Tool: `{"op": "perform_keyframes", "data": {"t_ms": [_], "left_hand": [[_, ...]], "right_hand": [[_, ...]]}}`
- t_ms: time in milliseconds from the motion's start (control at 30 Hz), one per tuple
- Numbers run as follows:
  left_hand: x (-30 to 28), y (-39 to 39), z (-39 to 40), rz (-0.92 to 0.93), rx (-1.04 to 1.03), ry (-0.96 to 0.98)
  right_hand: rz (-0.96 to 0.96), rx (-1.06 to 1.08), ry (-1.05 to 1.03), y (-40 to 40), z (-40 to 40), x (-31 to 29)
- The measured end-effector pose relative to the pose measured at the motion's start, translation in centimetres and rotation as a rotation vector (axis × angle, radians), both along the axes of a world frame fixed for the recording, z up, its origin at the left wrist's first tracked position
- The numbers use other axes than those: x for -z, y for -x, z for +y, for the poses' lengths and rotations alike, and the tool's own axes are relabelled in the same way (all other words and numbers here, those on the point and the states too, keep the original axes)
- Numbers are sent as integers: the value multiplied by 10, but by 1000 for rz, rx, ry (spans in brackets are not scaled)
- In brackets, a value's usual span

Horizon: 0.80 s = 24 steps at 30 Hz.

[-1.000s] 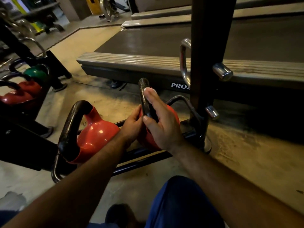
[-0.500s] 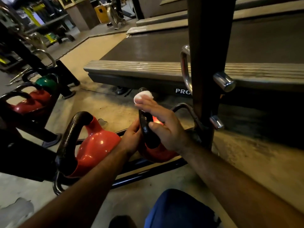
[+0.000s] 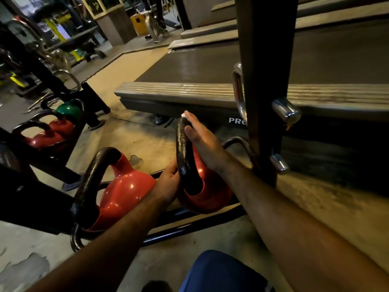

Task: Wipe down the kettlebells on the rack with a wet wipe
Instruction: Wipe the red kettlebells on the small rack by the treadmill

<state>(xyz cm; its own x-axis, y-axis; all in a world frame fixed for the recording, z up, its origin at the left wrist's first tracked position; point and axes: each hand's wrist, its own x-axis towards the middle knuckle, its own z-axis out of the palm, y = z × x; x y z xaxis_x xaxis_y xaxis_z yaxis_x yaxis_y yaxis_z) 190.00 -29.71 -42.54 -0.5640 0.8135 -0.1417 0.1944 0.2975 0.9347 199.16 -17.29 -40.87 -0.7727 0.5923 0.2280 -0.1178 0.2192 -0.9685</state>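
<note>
A red kettlebell [image 3: 212, 192] with a black handle sits on the low black rack rail [image 3: 189, 226] in the middle. My right hand [image 3: 205, 144] lies along the far side of its handle, pressing a white wet wipe [image 3: 183, 116] against the handle's top; only a sliver of the wipe shows. My left hand [image 3: 168, 182] grips the near leg of the same handle and steadies it. A second red kettlebell [image 3: 124, 192] stands just to the left on the rail.
A dark upright rack post [image 3: 263, 91] with chrome pegs rises right of my hands. A treadmill deck [image 3: 200, 66] lies behind. More red kettlebells [image 3: 45, 138] and a green one [image 3: 69, 109] sit on another rack at left. My blue-clad knee [image 3: 221, 270] is below.
My right hand slid from around the handle's near side to its far side and flattened; the wipe, plainly seen at the handle's top half a second ago, is now mostly hidden.
</note>
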Motion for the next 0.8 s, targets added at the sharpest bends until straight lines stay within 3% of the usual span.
{"op": "perform_keyframes", "data": {"t_ms": [100,233,367,500,633,800], "left_hand": [[0,-1,0,23,10,10],[-3,-1,0,5,16,-9],[-3,-3,-2,-20,-23,3],[-2,-3,-1,-10,-11,14],[0,-1,0,39,-13,22],[0,-2,-3,14,-14,22]], "right_hand": [[-74,17,6,2,1,-7],[-11,7,-107,0,-2,-2],[-85,29,15,1,5,0],[80,28,77,-1,-1,-4],[-42,54,93,-3,3,-5],[65,102,279,-2,5,-5]]}}
